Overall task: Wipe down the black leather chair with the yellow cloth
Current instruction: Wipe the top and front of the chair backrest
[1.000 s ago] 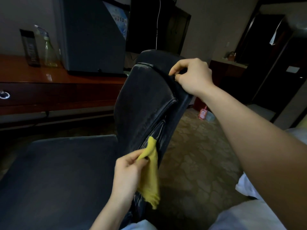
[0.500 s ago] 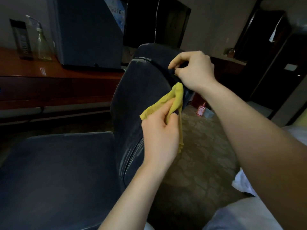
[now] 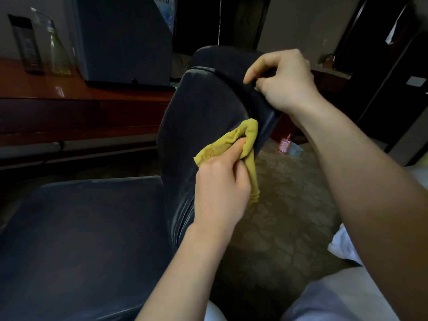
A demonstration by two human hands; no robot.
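The black leather chair (image 3: 203, 107) fills the left and centre, its seat low at the left and its backrest rising in the middle. My left hand (image 3: 220, 186) grips the yellow cloth (image 3: 234, 142) and presses it against the right side edge of the backrest, about halfway up. A tail of the cloth hangs down past my knuckles. My right hand (image 3: 284, 82) grips the top right edge of the backrest, fingers curled over it.
A reddish wooden desk (image 3: 69, 93) stands behind the chair, carrying a dark box (image 3: 125, 38), a clear bottle (image 3: 58, 52) and a dark stand (image 3: 27, 47). Patterned carpet (image 3: 289, 216) lies to the right, with a small pink bottle (image 3: 284, 144) on it. White bedding (image 3: 342, 246) lies at the lower right.
My left hand carried the cloth up from low on the backrest's side edge to near my right hand, then slid slightly back down. My right hand kept its grip on the top.
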